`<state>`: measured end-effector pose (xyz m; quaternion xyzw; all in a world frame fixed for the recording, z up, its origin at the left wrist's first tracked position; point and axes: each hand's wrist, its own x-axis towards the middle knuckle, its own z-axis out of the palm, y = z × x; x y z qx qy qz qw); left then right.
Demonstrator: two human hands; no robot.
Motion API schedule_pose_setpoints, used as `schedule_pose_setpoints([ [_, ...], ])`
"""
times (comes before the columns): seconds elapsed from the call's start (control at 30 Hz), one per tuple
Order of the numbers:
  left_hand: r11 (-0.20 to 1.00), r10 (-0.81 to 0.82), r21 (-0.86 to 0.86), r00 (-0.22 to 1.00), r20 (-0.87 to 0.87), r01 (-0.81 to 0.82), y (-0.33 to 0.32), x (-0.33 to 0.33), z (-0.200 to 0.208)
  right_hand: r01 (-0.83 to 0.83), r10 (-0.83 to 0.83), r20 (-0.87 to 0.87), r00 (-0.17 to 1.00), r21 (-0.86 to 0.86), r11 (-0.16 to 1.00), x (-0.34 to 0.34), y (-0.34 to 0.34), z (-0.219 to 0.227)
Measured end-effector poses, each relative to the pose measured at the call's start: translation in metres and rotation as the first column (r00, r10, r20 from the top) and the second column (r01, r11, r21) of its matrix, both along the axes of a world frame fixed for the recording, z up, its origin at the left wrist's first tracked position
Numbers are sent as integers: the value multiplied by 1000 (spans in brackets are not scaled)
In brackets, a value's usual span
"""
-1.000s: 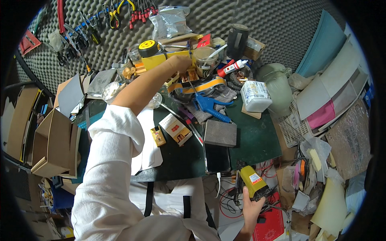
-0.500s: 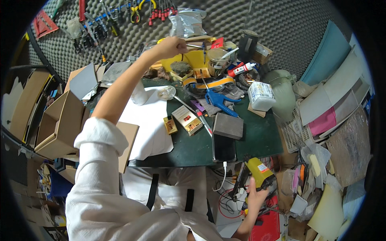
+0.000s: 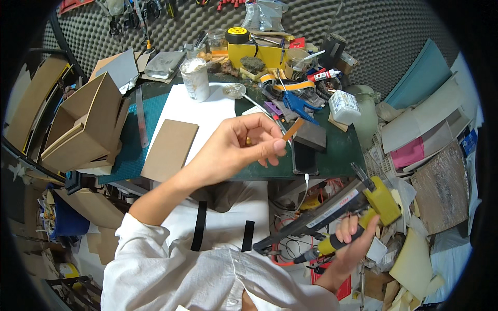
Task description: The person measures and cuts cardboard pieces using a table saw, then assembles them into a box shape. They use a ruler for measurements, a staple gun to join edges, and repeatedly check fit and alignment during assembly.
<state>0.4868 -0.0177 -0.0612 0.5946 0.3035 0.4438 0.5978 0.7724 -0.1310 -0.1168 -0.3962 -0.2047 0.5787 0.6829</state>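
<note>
My left hand hovers over the front of the table, closed in a pinch. Between its thumb and fingertips sits a thin, flat copper-brown strip, pointing up to the right. My right hand is wrapped round the grip of a yellow and black nail gun, off the table's right front corner. The gun's long dark magazine slants down to the left, towards my lap, and an air hose fitting shows at the grip's lower end. Strip and gun are apart.
A brown board lies on white paper, near a white tub. Beyond my left hand are a dark grey block, a phone with a white cable, and a blue air blow gun. Cardboard boxes stand left; sheets crowd the right.
My left hand has come back from the yellow box at the table's rear and now holds the strip. My right hand has lifted and turned the nail gun, moving it right.
</note>
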Motion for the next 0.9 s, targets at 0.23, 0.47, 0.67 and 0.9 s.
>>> schedule_pose_setpoints([
  [0.23, 996, 75, -48, 991, 108, -70, -43, -21, -28, -228, 243, -217, 946, 92, 969, -72, 16, -17],
  [0.47, 979, 205, -6, 973, 111, -205, -64, -54, -59, -349, 385, -240, 891, 177, 920, -116, 24, -28],
  [0.67, 941, 329, 3, 917, 225, -338, -70, -60, -75, -417, 465, -272, 843, 217, 883, -134, 28, -34],
  [0.9, 865, 435, 248, 898, 61, -436, -81, -62, -75, -418, 467, -302, 831, 214, 883, -137, 33, -42],
])
